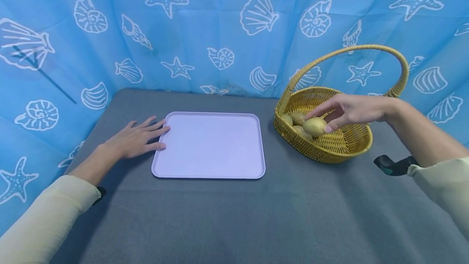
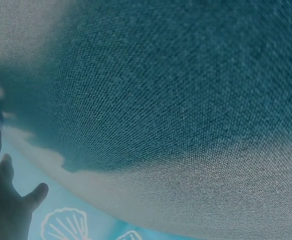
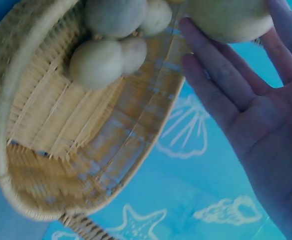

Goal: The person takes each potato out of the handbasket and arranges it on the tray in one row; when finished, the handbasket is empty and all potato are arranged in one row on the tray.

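Note:
My right hand [image 1: 353, 108] pinches a yellowish oval potato [image 1: 314, 127] between thumb and fingers, over the left part of a wicker basket [image 1: 340, 157]. More potatoes [image 1: 298, 118] lie inside the basket, beside the held one. In the right wrist view, the held potato [image 3: 230, 20] sits at the fingertips, and other potatoes [image 3: 98, 64] rest in the basket. With fingers spread, my left hand [image 1: 134, 138] touches the left rim of a pale lilac tray [image 1: 209, 146]. Only part of the left hand [image 2: 8, 192] shows in the left wrist view.
The basket's tall arched handle [image 1: 366, 47] rises behind my right hand. A grey cloth [image 1: 234, 215] covers the table. Behind it hangs a blue curtain [image 1: 205, 23] with white shells and starfish. The tray lies left of the basket with a gap between them.

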{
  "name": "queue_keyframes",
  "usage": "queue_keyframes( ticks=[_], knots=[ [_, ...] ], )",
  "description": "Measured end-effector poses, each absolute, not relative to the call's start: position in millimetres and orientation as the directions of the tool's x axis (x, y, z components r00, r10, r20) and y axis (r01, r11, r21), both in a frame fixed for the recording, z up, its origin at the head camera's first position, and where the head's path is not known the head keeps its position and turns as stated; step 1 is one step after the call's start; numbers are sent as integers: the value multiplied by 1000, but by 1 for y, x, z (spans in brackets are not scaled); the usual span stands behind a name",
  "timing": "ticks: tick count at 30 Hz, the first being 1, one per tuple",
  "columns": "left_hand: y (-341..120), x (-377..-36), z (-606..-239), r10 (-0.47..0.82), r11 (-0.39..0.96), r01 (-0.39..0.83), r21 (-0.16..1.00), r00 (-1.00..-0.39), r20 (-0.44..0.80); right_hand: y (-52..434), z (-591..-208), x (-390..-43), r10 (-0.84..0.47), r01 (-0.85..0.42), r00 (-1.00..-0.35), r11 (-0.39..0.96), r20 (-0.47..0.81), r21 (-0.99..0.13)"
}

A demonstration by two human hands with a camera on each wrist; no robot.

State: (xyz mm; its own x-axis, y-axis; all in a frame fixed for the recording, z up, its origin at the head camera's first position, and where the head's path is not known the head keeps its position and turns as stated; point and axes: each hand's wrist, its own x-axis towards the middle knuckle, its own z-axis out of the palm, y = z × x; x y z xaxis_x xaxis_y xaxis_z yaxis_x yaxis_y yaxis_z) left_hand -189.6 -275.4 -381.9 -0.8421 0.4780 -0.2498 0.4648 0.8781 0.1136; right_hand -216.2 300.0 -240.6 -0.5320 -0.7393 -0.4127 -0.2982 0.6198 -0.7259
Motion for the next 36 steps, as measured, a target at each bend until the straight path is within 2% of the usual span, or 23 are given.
queue_keyframes(
  ticks=[5,10,12,18,21,29,36],
  knots=[
    [-275,-190,-382,477,879,463,115,-843,-249,278,-241,-211,-760,-337,-553,579,-341,-743],
    [-275,-189,-381,480,877,464,124,-842,-245,249,-248,-208,-777,-442,-578,554,-248,-705],
    [-275,-189,-381,477,879,461,123,-844,-246,236,-252,-206,-781,-475,-591,539,-201,-695],
    [-275,-190,-383,478,878,463,118,-844,-243,195,-270,-199,-760,-477,-649,446,-39,-757],
    [-276,-189,-382,485,875,470,117,-842,-237,175,-281,-194,-738,-520,-673,421,52,-743],
    [-276,-190,-384,486,874,471,121,-842,-234,129,-320,-187,-749,-668,-615,328,247,-668],
    [-278,-191,-384,490,872,475,120,-839,-235,91,-353,-185,-765,-652,-588,256,263,-714]
  ],
)
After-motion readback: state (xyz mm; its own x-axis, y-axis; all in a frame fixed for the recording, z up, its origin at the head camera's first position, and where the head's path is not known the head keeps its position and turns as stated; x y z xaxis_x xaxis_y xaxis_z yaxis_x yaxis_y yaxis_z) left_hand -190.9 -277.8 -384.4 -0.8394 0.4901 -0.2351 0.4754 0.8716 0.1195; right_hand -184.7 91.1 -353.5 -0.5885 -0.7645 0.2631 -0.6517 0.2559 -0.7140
